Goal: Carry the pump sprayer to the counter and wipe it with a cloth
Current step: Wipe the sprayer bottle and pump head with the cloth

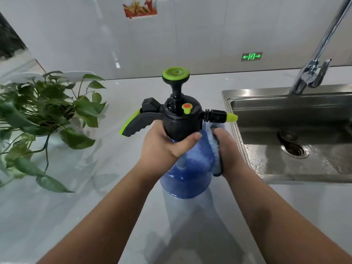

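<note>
Sprayer (pixel 185 164): stands upright on the pale surface (pixel 80 216), just left of the sink, between the two hands; blue see-through tank below, black pump head above
Pump knob (pixel 175 73): green-capped, raised on a black stem at the very top
Handle (pixel 133 123): black and green, points left from the head
Nozzle (pixel 231 117): green tip, points right, towards the sink
Left hand (pixel 163 143): its grip is wrapped round the neck where the black head meets the tank, thumb (pixel 192 138) lying across the near side, the other fingers hidden behind
Right hand (pixel 229 151): its grip is pressed flat against the tank's right side, with the cloth pinned between palm and tank; fingertips hidden by the cloth
Cloth (pixel 214 147): blue with a dark edge, folded over the tank's right shoulder, touching it just under the nozzle
Sink (pixel 266 178): steel, to the right, its basin wet round the drain (pixel 294 149)
Tap (pixel 314 71): chrome, rises at the sink's back edge
Plant (pixel 47 115): leafy green, on the surface at the left, well apart from the sprayer
Wall (pixel 190 35): white tiles, with a green exit sign (pixel 251 56)
</note>
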A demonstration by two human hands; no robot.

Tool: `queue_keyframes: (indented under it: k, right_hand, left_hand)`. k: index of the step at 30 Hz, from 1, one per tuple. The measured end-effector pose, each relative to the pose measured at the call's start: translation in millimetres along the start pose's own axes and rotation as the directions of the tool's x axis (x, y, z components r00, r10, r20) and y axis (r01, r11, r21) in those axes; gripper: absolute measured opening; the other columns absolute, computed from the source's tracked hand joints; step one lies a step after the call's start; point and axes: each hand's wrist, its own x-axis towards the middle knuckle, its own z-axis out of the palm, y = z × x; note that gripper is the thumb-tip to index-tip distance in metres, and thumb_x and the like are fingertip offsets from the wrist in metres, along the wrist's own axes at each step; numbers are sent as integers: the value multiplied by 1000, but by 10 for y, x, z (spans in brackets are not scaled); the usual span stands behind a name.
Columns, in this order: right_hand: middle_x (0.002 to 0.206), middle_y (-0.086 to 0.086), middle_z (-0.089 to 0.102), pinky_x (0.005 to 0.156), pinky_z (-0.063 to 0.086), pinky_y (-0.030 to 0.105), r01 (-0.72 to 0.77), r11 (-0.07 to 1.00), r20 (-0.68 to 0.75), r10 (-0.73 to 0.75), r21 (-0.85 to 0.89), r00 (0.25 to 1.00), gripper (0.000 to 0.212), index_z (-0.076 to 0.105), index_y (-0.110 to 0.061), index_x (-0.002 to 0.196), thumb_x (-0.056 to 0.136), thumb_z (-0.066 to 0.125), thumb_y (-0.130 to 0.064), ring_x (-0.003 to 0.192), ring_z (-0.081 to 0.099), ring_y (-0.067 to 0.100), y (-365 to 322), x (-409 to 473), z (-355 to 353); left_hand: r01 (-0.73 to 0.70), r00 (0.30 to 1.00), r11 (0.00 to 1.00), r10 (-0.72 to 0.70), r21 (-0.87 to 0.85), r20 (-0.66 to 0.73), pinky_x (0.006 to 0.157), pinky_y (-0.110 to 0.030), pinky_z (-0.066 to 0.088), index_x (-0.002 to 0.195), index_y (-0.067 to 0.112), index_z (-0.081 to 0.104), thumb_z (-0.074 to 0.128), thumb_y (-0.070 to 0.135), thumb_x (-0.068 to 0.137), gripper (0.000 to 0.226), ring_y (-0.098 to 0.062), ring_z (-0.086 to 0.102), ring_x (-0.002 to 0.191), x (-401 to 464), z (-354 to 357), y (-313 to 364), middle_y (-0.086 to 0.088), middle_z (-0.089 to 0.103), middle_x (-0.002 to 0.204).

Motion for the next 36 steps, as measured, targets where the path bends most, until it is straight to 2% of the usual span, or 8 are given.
queue_keyframes:
  k: [3, 6, 15, 19, 28, 31, 33, 36]
  right_hand:
    - [83, 9, 71, 76, 56, 34, -277, 960, 143, 270, 30, 952, 27, 72, -13, 88, 80, 63, -37, 83, 68, 27, 163, 175, -89]
    - [82, 1, 65, 74, 51, 37, -92, 970, -69, 78, -224, 995, 23, 61, -22, 81, 89, 44, -36, 78, 62, 20, 354, 180, -212]
    - [149, 14, 44, 114, 34, 44, 351, 936, -397, -334, -32, 855, 70, 40, -19, 141, 72, 45, -35, 138, 41, 28, 1227, -785, 271]
    - [112, 0, 63, 90, 51, 20, 439, 897, -436, -417, -57, 797, 42, 57, -20, 112, 74, 45, -34, 104, 62, 5, 970, -634, 215]
    - [74, 6, 60, 65, 51, 34, -156, 975, -91, 143, -156, 986, 24, 57, -17, 75, 94, 44, -23, 68, 58, 21, 10, 89, -64]
    - [92, 26, 65, 81, 55, 41, 20, 993, -2, -20, 113, 1000, 26, 60, 0, 98, 91, 42, -18, 91, 61, 42, 5, -72, 32]
    - [111, 27, 65, 95, 50, 54, 286, 949, -75, -298, -136, 952, 34, 60, -5, 114, 89, 43, -20, 107, 61, 44, 61, -314, 108]
    - [126, 11, 61, 104, 42, 51, 481, 465, 37, -689, -743, 724, 41, 55, -15, 128, 90, 50, -30, 122, 54, 31, 317, -721, 319]
  left_hand:
    - [28, 999, 999, -27, 22, -36, 66, -32, 54, 86, 11, 66, 71, 54, 67, 47, -21, 67, 75, -23, 29, -15, -8, 69, 78]
    - [84, 993, 994, -77, 74, -90, 71, -25, 51, 98, 12, 64, 68, 62, 61, 63, -15, 67, 85, -33, 58, -57, -3, 68, 90]
    - [108, 990, 993, -104, 40, -92, 67, -12, 48, 99, 18, 61, 66, 65, 59, 62, -5, 66, 84, -37, 89, -67, 9, 67, 88]
    - [120, 990, 992, -117, 34, -72, 64, -19, 46, 91, 24, 63, 66, 66, 56, 55, -8, 67, 80, -27, 62, -81, 7, 69, 83]
    - [90, 996, 995, -89, 48, -23, 54, -2, 40, 78, 41, 49, 64, 65, 52, 38, 16, 58, 74, -15, 70, -34, 20, 57, 74]
    - [93, 995, 995, -91, 49, -31, 58, -8, 39, 84, 39, 49, 63, 68, 52, 46, 10, 59, 72, -8, 76, -44, 21, 57, 76]
    - [100, 995, 995, -99, 30, -32, 60, -15, 43, 91, 32, 53, 63, 70, 52, 55, 6, 60, 76, -7, 89, -58, 21, 58, 76]
    - [100, 995, 995, -100, -21, -7, 65, -24, 51, 94, 21, 59, 64, 70, 55, 63, -4, 65, 79, -12, 67, -59, 15, 63, 78]
